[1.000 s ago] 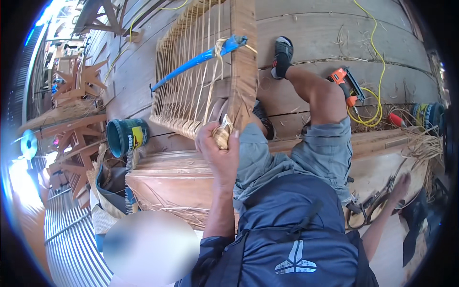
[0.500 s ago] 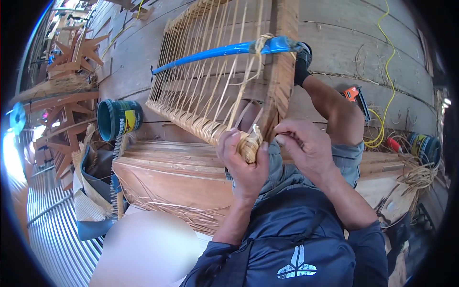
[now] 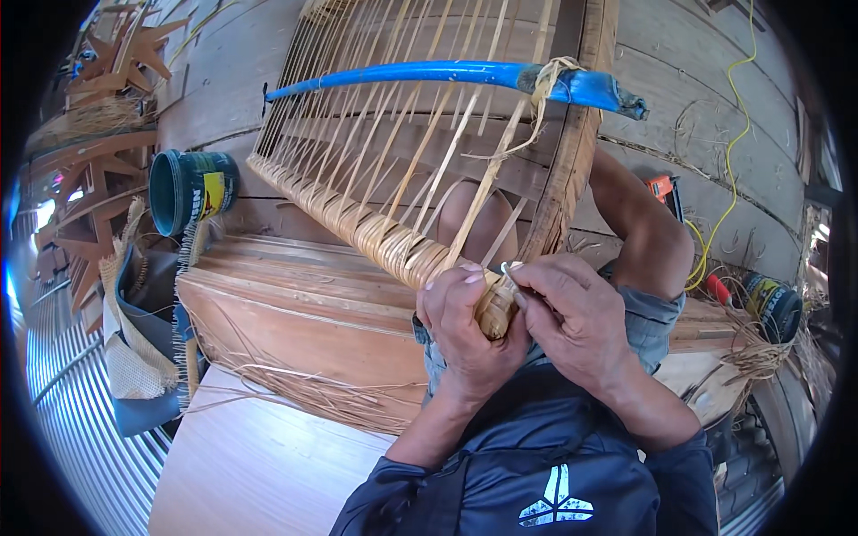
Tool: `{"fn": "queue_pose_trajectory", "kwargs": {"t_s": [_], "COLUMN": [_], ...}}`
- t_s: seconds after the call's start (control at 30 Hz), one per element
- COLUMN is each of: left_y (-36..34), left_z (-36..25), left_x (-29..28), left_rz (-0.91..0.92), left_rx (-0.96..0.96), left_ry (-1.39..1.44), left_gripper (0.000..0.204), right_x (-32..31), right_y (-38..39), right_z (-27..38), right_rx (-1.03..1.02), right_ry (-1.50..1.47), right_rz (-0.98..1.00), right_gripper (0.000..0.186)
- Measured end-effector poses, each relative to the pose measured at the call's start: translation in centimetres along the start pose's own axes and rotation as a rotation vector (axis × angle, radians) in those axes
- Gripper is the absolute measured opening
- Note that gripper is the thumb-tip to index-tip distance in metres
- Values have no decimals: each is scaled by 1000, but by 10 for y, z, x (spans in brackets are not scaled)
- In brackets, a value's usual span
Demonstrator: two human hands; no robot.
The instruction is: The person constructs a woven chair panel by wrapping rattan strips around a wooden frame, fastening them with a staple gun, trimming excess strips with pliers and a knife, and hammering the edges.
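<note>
A wooden frame [image 3: 581,143] strung with many pale rattan strands rests across my legs. Its near rail [image 3: 375,228] is wrapped in rattan and ends in a bound corner [image 3: 496,313] in front of me. My left hand [image 3: 469,344] grips that corner, fingers curled round it. Beside it, my right hand [image 3: 576,326] pinches a thin whitish strip [image 3: 508,272] against the binding. A long blue tube [image 3: 402,74] crosses the strands, tied to the side rail with a knotted strand [image 3: 547,85].
Green buckets [image 3: 195,189] [image 3: 773,308] stand left and right. An orange nail gun [image 3: 663,196] with yellow hose lies beyond my leg. A wooden bench [image 3: 286,330] carries loose cane; burlap [image 3: 134,339] and star-shaped wooden pieces [image 3: 130,49] are at left.
My right hand has come up from the lower right to the bound corner beside my left hand. The frame now appears larger and shifted rightward in the view.
</note>
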State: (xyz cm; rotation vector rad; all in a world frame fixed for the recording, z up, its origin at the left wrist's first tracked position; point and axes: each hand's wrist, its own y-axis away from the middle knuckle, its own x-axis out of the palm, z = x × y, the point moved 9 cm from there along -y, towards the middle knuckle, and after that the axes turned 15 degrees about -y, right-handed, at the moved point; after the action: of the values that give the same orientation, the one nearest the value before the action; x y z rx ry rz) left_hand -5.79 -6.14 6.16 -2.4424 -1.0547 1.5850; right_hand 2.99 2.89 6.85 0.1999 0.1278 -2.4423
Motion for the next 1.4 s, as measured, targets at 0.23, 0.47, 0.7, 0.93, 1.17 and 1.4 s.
{"fn": "queue_pose_trajectory", "kwargs": {"t_s": [0.23,0.47,0.7,0.93,1.17,1.4], "left_y": [-1,-3,-4,-3,-2,-4], "left_z": [0,0,0,0,2,0], "left_x": [-2,-3,-2,-2,2,4], "left_rz": [-3,25,39,58,63,60], "left_rx": [-14,-5,0,3,-4,-35], "left_ry": [-9,-12,-15,-22,-14,64], "left_gripper": [57,58,58,60,59,61], "right_x": [9,16,19,21,29,37], "right_y": [-10,-13,-16,-17,-26,-21], "right_z": [7,8,8,7,7,15], "right_rx": [-13,-22,-1,40,140,105], "right_ry": [146,210,214,205,282,445], "right_rz": [146,227,294,368,501,560], "right_gripper": [28,28,26,26,28,19]}}
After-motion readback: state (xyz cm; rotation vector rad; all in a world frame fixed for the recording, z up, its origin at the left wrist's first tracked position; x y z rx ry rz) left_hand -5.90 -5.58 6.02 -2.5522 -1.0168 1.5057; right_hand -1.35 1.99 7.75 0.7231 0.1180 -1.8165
